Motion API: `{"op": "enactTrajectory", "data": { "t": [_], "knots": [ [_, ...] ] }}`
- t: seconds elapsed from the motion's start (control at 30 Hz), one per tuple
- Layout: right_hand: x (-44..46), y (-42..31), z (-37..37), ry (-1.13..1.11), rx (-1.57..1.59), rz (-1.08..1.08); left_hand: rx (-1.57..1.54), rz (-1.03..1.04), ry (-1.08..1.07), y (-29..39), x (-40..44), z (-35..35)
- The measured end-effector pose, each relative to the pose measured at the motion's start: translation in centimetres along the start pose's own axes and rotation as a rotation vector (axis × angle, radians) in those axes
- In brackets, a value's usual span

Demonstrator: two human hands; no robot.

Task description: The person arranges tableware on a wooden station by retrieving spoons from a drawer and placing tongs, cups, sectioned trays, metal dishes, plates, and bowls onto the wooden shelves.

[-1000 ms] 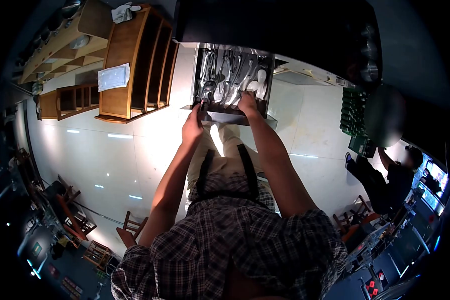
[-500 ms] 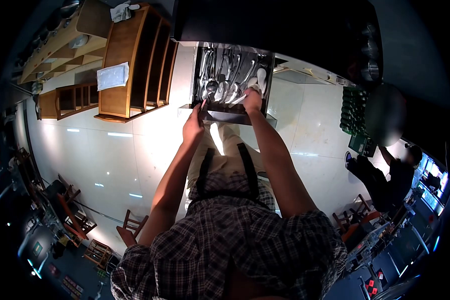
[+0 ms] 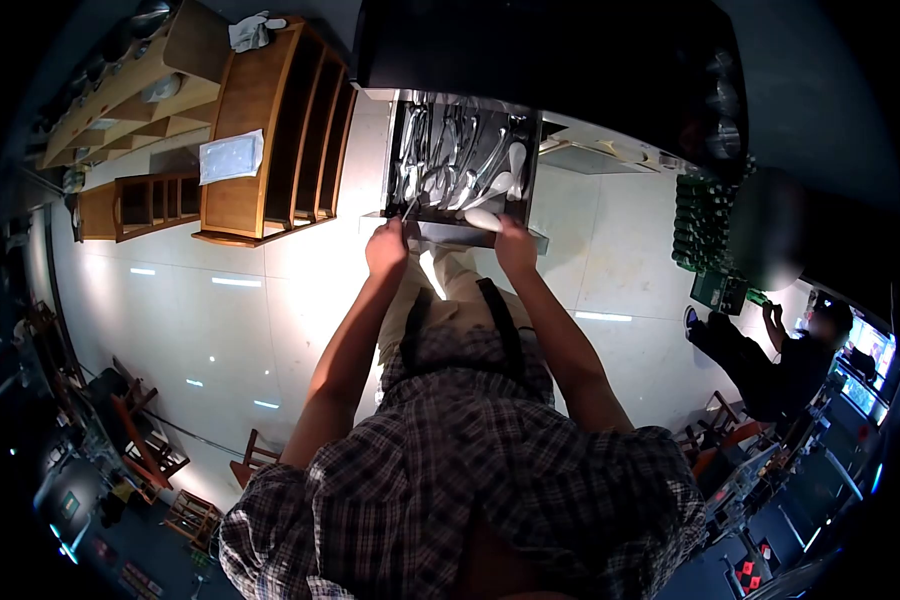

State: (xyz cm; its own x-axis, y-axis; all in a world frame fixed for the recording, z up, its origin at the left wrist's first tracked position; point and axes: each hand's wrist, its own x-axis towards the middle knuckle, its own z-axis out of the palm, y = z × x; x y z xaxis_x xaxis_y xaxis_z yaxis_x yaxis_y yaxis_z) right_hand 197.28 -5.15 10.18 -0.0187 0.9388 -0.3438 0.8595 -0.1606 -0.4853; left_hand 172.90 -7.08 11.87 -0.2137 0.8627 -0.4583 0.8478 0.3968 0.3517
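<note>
A drawer (image 3: 456, 236) stands pulled out in front of me, its inside full of metal and white cutlery (image 3: 456, 145). My right hand (image 3: 515, 246), fingers closed, grips a white spoon (image 3: 483, 218) whose bowl points left over the drawer's front edge. Two more white spoons (image 3: 517, 156) lie along the drawer's right side. At the front left corner, my left hand (image 3: 387, 247) is closed. A thin dark piece reaches up from its fingers into the drawer, too small to name.
A brown wooden shelf unit (image 3: 240, 190) with a pale packet (image 3: 231, 157) on it stands left. Green bottles (image 3: 697, 220) fill a rack at right, where a seated person (image 3: 770, 370) holds a green bottle (image 3: 758, 298). Wooden chairs are behind me on both sides.
My right hand has drawn back toward me from inside the drawer with the white spoon. My left hand has shifted slightly toward me. The person at right now holds a bottle out.
</note>
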Motion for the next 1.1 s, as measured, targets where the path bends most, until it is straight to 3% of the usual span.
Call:
{"op": "enactTrajectory", "data": {
  "t": [0.07, 0.2, 0.27, 0.37, 0.5, 0.7, 0.8, 0.97, 1.1],
  "knots": [
    [-1.3, 1.0, 0.6, 0.114, -0.061, -0.181, 0.190, 0.269, 0.108, -1.2, 0.0, 0.8],
    [-2.6, 2.2, 0.2, 0.177, -0.133, -0.237, 0.211, 0.286, 0.089, -2.0, -1.3, 1.2],
    [-2.8, 2.4, -0.1, 0.086, -0.123, -0.183, 0.189, 0.457, 0.222, -2.8, -1.8, 1.8],
    [-4.2, 1.8, -0.4, -0.080, -0.246, -0.085, 0.268, 0.513, 0.259, -3.5, -2.0, 2.4],
    [-5.0, 1.5, 0.4, -0.030, -0.078, 0.060, 0.178, 0.437, 0.134, -4.0, -2.3, 3.1],
    [-5.8, 2.0, 2.6, 0.046, -0.279, -0.136, 0.240, 0.404, 0.022, -4.4, -2.6, 3.2],
    [-5.3, 1.4, 2.0, -0.047, -0.339, -0.174, 0.263, 0.407, 0.022, -3.6, -1.7, 2.5],
    [-0.8, 1.9, 3.6, 0.214, -0.143, -0.113, 0.260, 0.424, 0.061, -2.6, 2.1, 1.9],
    [4.4, 0.8, 3.4, 0.361, -0.276, -0.124, 0.323, 0.410, 0.024, -0.2, 6.4, -0.5]
  ]
}}
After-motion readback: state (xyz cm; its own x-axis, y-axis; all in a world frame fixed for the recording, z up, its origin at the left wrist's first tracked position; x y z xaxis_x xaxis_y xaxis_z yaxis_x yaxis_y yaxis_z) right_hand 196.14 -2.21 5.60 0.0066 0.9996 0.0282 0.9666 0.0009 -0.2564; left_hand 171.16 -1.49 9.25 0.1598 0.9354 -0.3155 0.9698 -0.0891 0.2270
